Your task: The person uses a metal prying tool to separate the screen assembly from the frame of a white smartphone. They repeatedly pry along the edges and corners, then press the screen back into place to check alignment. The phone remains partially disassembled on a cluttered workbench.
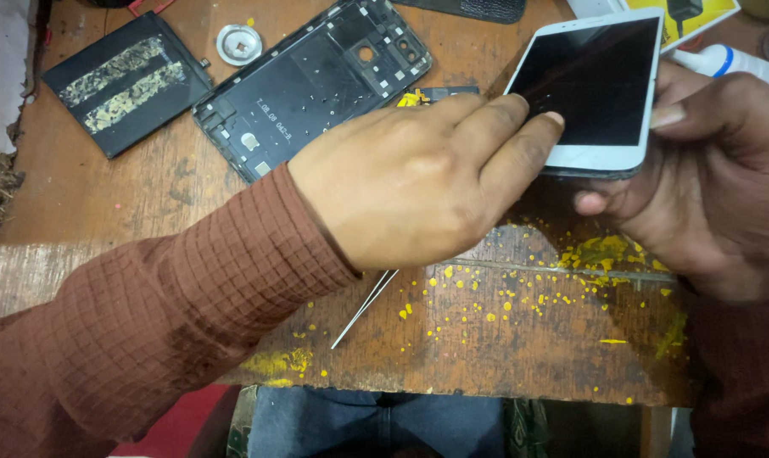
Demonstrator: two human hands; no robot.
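While the right hand point(724, 182) cradles a white phone point(592, 89) from beneath, fingers curled round its lower edge, the left hand point(418, 182) lies across it with fingertips pressed on the dark screen, holding nothing visible. The phone is tilted above the right side of the wooden worktop point(503, 339). A yellow package point(698, 17) is cut off at the top edge, beside a white bottle point(732, 61). A black phone frame point(312, 80), a flat battery point(125, 80) and a small round metal cap point(239, 44) lie top left. Tweezers point(363, 308) poke out from under the left wrist, partly hidden.
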